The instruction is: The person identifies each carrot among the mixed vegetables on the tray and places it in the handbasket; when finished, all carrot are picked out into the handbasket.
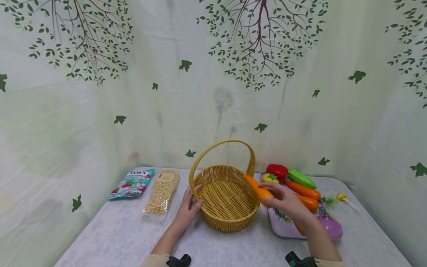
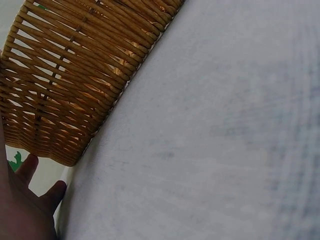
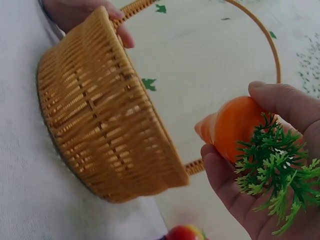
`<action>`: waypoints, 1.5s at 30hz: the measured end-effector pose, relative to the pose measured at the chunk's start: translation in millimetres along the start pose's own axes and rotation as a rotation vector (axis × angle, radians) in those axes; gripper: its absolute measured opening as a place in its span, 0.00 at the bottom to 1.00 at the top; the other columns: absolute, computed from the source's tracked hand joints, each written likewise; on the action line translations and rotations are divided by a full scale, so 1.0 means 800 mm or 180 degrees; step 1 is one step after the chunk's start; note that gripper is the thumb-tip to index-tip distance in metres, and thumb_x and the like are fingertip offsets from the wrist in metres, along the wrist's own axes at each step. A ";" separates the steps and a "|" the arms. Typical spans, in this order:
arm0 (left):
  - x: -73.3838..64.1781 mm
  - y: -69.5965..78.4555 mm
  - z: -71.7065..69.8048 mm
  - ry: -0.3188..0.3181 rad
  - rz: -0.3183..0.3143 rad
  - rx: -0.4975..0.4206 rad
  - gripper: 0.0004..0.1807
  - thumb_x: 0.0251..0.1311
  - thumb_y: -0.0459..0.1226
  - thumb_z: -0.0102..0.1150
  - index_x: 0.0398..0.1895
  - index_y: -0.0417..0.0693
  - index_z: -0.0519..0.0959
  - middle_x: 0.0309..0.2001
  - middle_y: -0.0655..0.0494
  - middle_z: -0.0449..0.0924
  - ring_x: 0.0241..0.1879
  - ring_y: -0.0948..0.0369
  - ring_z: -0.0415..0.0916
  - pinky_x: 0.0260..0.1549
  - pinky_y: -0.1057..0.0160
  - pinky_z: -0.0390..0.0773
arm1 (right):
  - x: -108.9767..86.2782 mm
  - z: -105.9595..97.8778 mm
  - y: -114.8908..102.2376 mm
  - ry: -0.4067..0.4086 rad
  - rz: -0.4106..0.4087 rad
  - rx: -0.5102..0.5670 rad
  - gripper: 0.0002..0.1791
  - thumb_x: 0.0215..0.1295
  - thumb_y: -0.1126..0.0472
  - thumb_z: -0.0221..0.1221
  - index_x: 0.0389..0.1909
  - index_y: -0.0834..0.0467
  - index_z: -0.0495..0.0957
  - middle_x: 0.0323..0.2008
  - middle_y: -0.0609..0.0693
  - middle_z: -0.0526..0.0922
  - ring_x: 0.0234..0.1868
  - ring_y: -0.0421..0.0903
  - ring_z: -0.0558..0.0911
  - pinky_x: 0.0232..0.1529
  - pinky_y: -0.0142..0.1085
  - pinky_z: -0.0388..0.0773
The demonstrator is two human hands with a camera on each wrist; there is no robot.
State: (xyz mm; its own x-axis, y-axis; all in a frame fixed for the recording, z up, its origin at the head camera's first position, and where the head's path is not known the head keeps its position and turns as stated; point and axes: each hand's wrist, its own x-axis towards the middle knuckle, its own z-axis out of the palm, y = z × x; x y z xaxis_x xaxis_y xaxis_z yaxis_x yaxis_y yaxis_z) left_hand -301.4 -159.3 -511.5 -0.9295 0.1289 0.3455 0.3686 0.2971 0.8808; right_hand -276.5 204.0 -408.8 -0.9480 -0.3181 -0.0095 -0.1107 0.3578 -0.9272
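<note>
A woven wicker basket (image 1: 227,222) with a tall arched handle stands in the middle of the table in the head view. At its left rim, near the foot of the handle, my left hand (image 1: 187,211) holds on, with fingertips over the edge in the right wrist view. My right hand (image 1: 287,202) pinches an orange carrot (image 1: 258,191) between thumb and fingers, over the basket's right rim. Its tip points toward the basket, and green leafy tops (image 3: 275,170) hang by the palm in the right wrist view. Inside, the basket's woven bottom shows bare.
Right of the basket, a light purple tray (image 1: 283,230) bears more carrots (image 1: 303,190), a red pepper (image 1: 277,171), a yellow pepper (image 1: 270,178), a green vegetable (image 1: 301,178) and a purple onion (image 1: 330,227). A yellow-tipped stick (image 1: 347,201) lies beyond. Left are a corn-kernel bag (image 1: 161,193) and a teal snack bag (image 1: 131,184).
</note>
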 end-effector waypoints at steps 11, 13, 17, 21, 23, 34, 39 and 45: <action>0.003 0.000 0.000 -0.0009 0.0036 0.0065 0.31 0.73 0.39 0.51 0.77 0.55 0.58 0.82 0.55 0.38 0.79 0.41 0.46 0.71 0.30 0.51 | 0.036 0.050 -0.013 -0.0268 -0.0189 -0.0045 0.27 0.65 0.48 0.65 0.63 0.48 0.74 0.62 0.54 0.76 0.55 0.51 0.75 0.54 0.39 0.79; 0.003 0.000 0.000 -0.0007 0.0011 0.0065 0.31 0.73 0.39 0.51 0.77 0.55 0.58 0.82 0.55 0.38 0.79 0.41 0.46 0.71 0.30 0.51 | 0.042 0.059 -0.013 -0.0324 -0.0200 -0.0050 0.26 0.65 0.48 0.65 0.63 0.48 0.74 0.62 0.54 0.76 0.54 0.50 0.75 0.54 0.39 0.79; 0.002 -0.001 0.001 -0.0005 -0.0020 0.0071 0.31 0.73 0.40 0.51 0.77 0.55 0.59 0.82 0.56 0.38 0.79 0.42 0.46 0.71 0.31 0.51 | 0.054 0.075 -0.012 -0.0394 -0.0253 -0.0054 0.25 0.65 0.50 0.65 0.62 0.47 0.75 0.61 0.53 0.77 0.53 0.50 0.76 0.55 0.40 0.79; 0.002 -0.003 0.001 -0.0017 -0.0018 0.0058 0.31 0.73 0.40 0.51 0.77 0.56 0.59 0.82 0.56 0.38 0.79 0.42 0.46 0.71 0.31 0.51 | 0.063 0.088 -0.014 -0.0393 -0.0299 -0.0101 0.23 0.65 0.53 0.66 0.60 0.47 0.77 0.60 0.52 0.78 0.53 0.49 0.76 0.55 0.41 0.79; 0.002 -0.005 0.001 -0.0022 0.0000 0.0054 0.31 0.73 0.40 0.51 0.77 0.56 0.59 0.82 0.56 0.38 0.79 0.42 0.45 0.71 0.31 0.52 | 0.067 0.094 -0.016 -0.0388 -0.0321 -0.0140 0.22 0.65 0.54 0.66 0.60 0.48 0.78 0.60 0.52 0.78 0.53 0.49 0.77 0.56 0.42 0.79; 0.003 -0.005 0.001 -0.0010 0.0080 0.0073 0.31 0.73 0.41 0.52 0.77 0.54 0.60 0.82 0.55 0.38 0.79 0.42 0.46 0.70 0.31 0.54 | 0.093 0.121 -0.018 -0.0415 -0.0419 -0.0425 0.20 0.64 0.54 0.65 0.58 0.48 0.79 0.57 0.51 0.82 0.53 0.48 0.77 0.55 0.44 0.76; 0.001 -0.004 0.001 0.0025 0.0023 0.0015 0.31 0.72 0.40 0.53 0.76 0.56 0.61 0.82 0.56 0.39 0.78 0.41 0.47 0.71 0.32 0.53 | 0.101 0.136 -0.017 -0.0465 -0.0385 -0.0443 0.19 0.65 0.56 0.65 0.57 0.49 0.79 0.57 0.52 0.81 0.55 0.50 0.77 0.56 0.48 0.76; 0.000 -0.003 -0.001 0.0013 0.0003 0.0004 0.30 0.72 0.40 0.54 0.75 0.61 0.62 0.81 0.58 0.39 0.79 0.41 0.46 0.71 0.32 0.52 | 0.109 0.148 -0.017 -0.0453 -0.0264 -0.0432 0.19 0.64 0.55 0.66 0.56 0.50 0.80 0.57 0.53 0.81 0.57 0.52 0.76 0.60 0.54 0.74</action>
State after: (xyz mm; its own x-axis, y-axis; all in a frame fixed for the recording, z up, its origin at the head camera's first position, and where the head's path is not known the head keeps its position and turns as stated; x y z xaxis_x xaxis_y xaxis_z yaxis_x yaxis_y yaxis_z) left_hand -302.2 -160.4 -513.4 -0.9292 0.1252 0.3477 0.3695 0.2982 0.8801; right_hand -322.3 67.5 -441.3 -0.8834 -0.4686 0.0031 -0.2349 0.4370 -0.8682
